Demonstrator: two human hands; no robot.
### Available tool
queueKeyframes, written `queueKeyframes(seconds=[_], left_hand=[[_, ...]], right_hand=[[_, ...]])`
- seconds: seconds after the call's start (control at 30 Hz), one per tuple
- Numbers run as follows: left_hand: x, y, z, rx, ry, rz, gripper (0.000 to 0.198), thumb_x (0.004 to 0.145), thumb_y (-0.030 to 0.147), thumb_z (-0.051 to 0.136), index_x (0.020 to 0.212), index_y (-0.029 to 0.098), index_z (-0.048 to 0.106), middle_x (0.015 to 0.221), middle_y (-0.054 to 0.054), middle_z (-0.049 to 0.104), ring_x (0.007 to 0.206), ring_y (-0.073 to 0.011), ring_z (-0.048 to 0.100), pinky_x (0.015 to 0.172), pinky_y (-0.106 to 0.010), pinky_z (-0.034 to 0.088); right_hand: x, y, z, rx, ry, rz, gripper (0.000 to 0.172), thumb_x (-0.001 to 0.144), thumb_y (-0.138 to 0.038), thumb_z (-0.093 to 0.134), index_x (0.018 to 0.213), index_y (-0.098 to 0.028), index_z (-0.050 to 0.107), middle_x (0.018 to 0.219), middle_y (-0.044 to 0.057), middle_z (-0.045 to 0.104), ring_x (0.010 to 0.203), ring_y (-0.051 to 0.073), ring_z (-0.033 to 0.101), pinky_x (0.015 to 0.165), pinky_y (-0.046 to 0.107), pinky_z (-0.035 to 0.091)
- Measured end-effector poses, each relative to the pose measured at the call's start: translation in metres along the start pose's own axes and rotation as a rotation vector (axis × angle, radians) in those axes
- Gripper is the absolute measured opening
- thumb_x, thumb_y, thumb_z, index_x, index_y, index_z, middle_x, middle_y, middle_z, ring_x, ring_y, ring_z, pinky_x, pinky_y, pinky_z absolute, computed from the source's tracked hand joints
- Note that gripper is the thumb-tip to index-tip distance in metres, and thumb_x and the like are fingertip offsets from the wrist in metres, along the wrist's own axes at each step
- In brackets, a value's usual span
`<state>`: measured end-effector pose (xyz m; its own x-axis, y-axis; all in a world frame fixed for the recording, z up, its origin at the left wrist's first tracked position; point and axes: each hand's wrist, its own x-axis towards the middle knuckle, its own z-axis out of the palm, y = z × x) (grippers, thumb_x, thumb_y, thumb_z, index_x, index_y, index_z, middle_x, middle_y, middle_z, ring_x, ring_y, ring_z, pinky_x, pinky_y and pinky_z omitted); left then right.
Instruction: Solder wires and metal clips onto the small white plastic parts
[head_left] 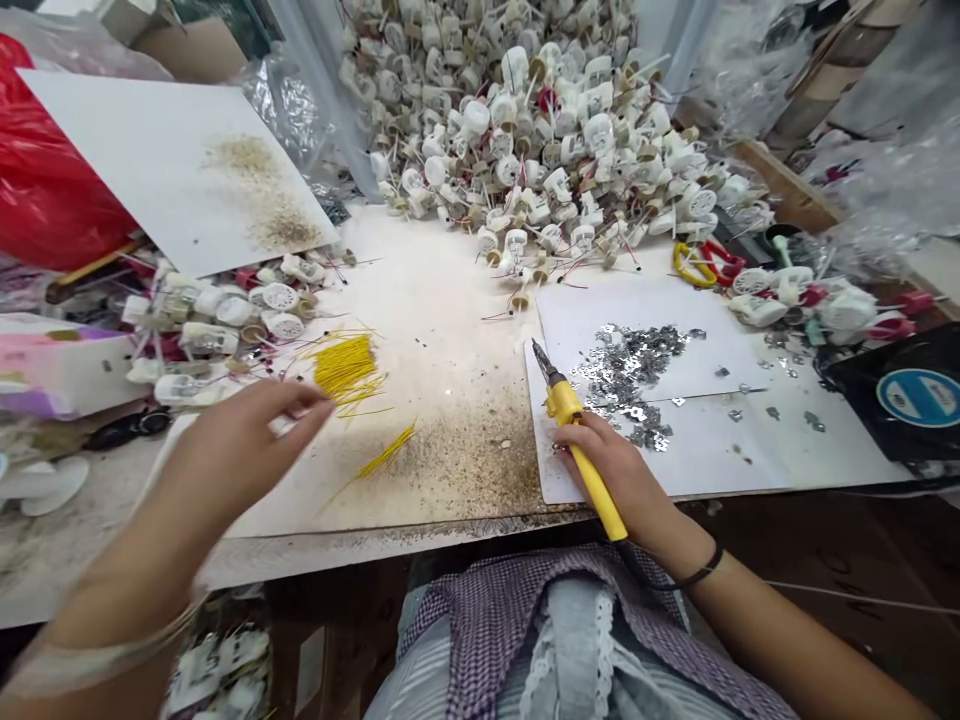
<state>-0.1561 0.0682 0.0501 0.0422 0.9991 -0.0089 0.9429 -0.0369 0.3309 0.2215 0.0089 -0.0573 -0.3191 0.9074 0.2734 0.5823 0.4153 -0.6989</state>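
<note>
My right hand [611, 465] is wrapped round the yellow handle of a soldering iron [596, 490], whose dark tip points up and away from me. The iron lies across the left edge of a white sheet, beside a pile of small silvery metal pieces [634, 365]. On the left, my left hand [244, 440] is in a pinch, thumb and fingertips together; what they hold, if anything, is too small to make out. Just past those fingertips lies a bundle of short yellow wires [345, 368]. A smaller bunch of yellow wires [388, 450] lies nearer me.
A big heap of white plastic parts with thin wires [525, 150] fills the back. More such parts [232, 310] lie at left under a tilted white board [187, 170]. Yellow-and-red-handled pliers [697, 265] and a black reel with a blue label [919, 398] are at right.
</note>
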Motion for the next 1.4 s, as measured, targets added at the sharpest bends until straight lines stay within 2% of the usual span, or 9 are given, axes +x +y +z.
queueKeyframes(seconds=[0.17,0.3,0.5,0.63,0.73,0.87,1.03,1.13,1.4], left_hand=[[0.12,0.112,0.082,0.167,0.019,0.295,0.03,0.087,0.033,0.056,0.113,0.019,0.065,0.112,-0.011,0.063,0.106,-0.0272,0.055,0.084,-0.036,0.044],[0.153,0.145,0.116,0.202,0.044,0.31,0.019,0.084,0.022,0.054,0.093,0.015,0.07,0.108,-0.015,0.065,0.109,-0.032,0.055,0.083,-0.04,0.044],[0.106,0.126,0.086,0.122,0.184,0.279,0.018,0.09,0.024,0.049,0.091,0.019,0.066,0.085,-0.005,0.07,0.083,-0.0219,0.064,0.081,-0.038,0.044],[0.059,0.113,0.069,-0.218,0.318,0.3,0.01,0.087,0.027,0.057,0.087,0.02,0.065,0.087,-0.003,0.07,0.079,-0.0158,0.062,0.075,-0.031,0.047],[0.031,0.116,0.072,-0.623,0.196,0.123,0.01,0.083,0.03,0.063,0.083,0.019,0.063,0.098,-0.005,0.072,0.078,-0.0139,0.063,0.068,-0.027,0.049],[0.005,0.129,0.089,-0.967,-0.151,-0.072,0.017,0.082,0.035,0.061,0.081,0.018,0.061,0.088,-0.006,0.073,0.064,-0.0121,0.059,0.063,-0.027,0.05],[-0.014,0.148,0.108,-0.725,-0.43,0.017,0.017,0.083,0.032,0.057,0.074,0.019,0.063,0.068,0.0,0.067,0.061,-0.0139,0.058,0.059,-0.027,0.045],[-0.02,0.161,0.114,-0.449,-0.4,0.117,0.015,0.083,0.029,0.057,0.073,0.02,0.064,0.068,0.0,0.067,0.06,-0.015,0.058,0.056,-0.027,0.04],[-0.025,0.175,0.12,-0.043,-0.228,0.27,0.013,0.083,0.025,0.06,0.071,0.021,0.061,0.068,-0.001,0.067,0.06,-0.0176,0.058,0.053,-0.028,0.032]], right_hand=[[0.0,0.0,0.002,-0.022,0.116,-0.026,0.028,0.09,-0.01,0.051,0.112,-0.027,0.054,0.107,0.005,0.057,0.09,0.018,0.063,0.078,0.032,0.056],[0.002,-0.005,-0.001,-0.025,0.288,0.006,0.022,0.089,-0.013,0.055,0.106,-0.027,0.053,0.098,0.004,0.057,0.087,0.019,0.064,0.076,0.033,0.056],[-0.001,-0.009,-0.007,0.018,0.363,0.059,0.024,0.087,-0.014,0.058,0.106,-0.026,0.05,0.098,0.005,0.06,0.092,0.021,0.065,0.078,0.035,0.056],[-0.005,-0.006,-0.006,0.108,0.373,0.055,0.03,0.088,-0.014,0.058,0.114,-0.026,0.05,0.098,0.005,0.065,0.101,0.022,0.065,0.088,0.041,0.054],[-0.009,-0.006,-0.009,0.201,0.404,0.091,0.025,0.09,-0.019,0.057,0.114,-0.026,0.054,0.1,0.006,0.067,0.099,0.022,0.066,0.085,0.04,0.055],[-0.022,-0.007,-0.028,0.218,0.423,0.095,0.012,0.091,-0.023,0.055,0.099,-0.025,0.063,0.088,0.003,0.069,0.08,0.019,0.068,0.071,0.034,0.056],[-0.053,-0.007,-0.056,0.085,0.393,0.114,0.019,0.086,-0.02,0.061,0.104,-0.025,0.063,0.082,0.002,0.07,0.068,0.017,0.068,0.057,0.028,0.054],[-0.067,-0.009,-0.065,0.041,0.343,0.11,0.034,0.081,-0.019,0.065,0.115,-0.025,0.057,0.084,0.002,0.07,0.064,0.017,0.068,0.054,0.027,0.055],[-0.067,-0.021,-0.078,-0.043,0.167,-0.111,0.033,0.082,-0.013,0.06,0.111,-0.027,0.053,0.076,0.001,0.07,0.063,0.019,0.071,0.054,0.029,0.059]])
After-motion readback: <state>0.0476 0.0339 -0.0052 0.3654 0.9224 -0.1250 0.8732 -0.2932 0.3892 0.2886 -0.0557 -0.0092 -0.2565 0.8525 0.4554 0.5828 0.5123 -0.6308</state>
